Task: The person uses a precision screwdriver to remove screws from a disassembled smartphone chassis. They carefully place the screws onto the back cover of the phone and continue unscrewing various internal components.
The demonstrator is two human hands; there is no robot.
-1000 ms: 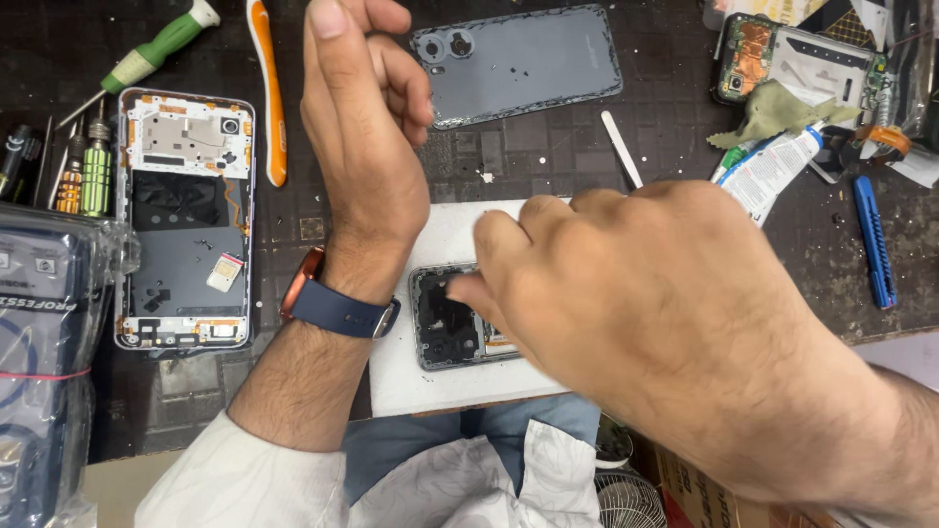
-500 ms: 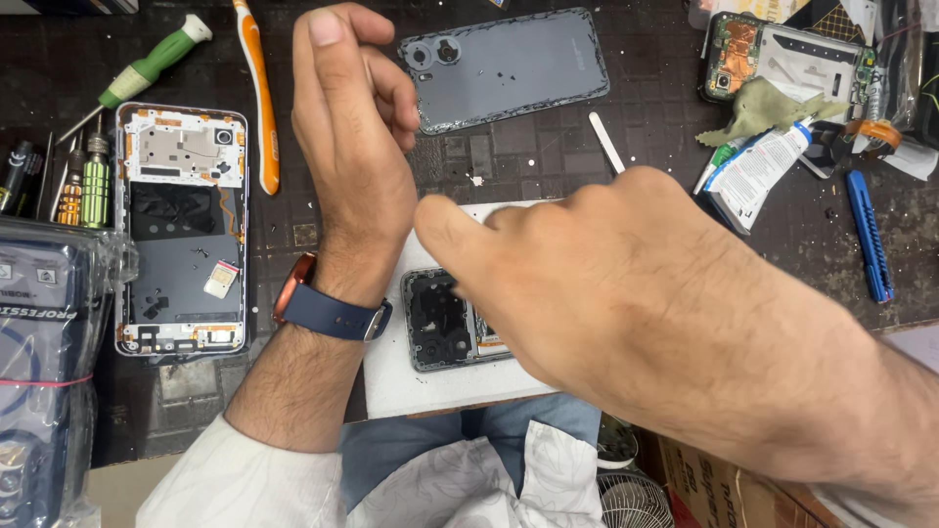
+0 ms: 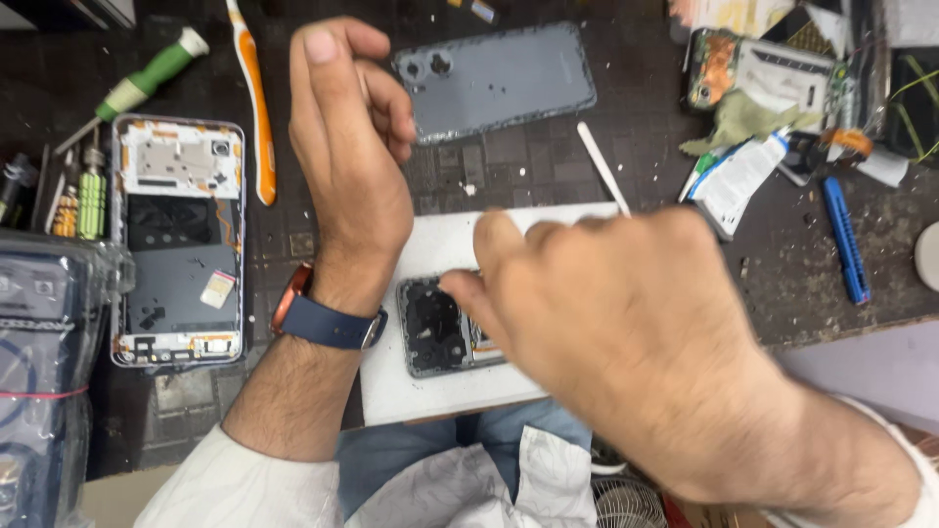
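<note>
My left hand [image 3: 352, 166] is raised above the bench with its fingers curled in and nothing visible in it; a blue-strapped watch sits on the wrist. My right hand [image 3: 626, 332] is blurred and hovers over a small dark phone frame part [image 3: 435, 328] lying on a white pad [image 3: 440, 244]. Its thumb and forefinger point at the part's upper right edge and hide the part's right half. Whether they touch or grip it cannot be told.
An opened phone body [image 3: 176, 244] lies at the left beside a plastic-wrapped dark box [image 3: 39, 372]. Behind are a grey back cover [image 3: 499, 78], an orange brush [image 3: 256, 108], a green screwdriver [image 3: 147, 83], a white stick [image 3: 602, 166], a tube [image 3: 743, 181] and a blue tool [image 3: 846, 240].
My right hand has drawn back to the right and lifted, uncovering more of the dark part. My left hand stays raised with little change.
</note>
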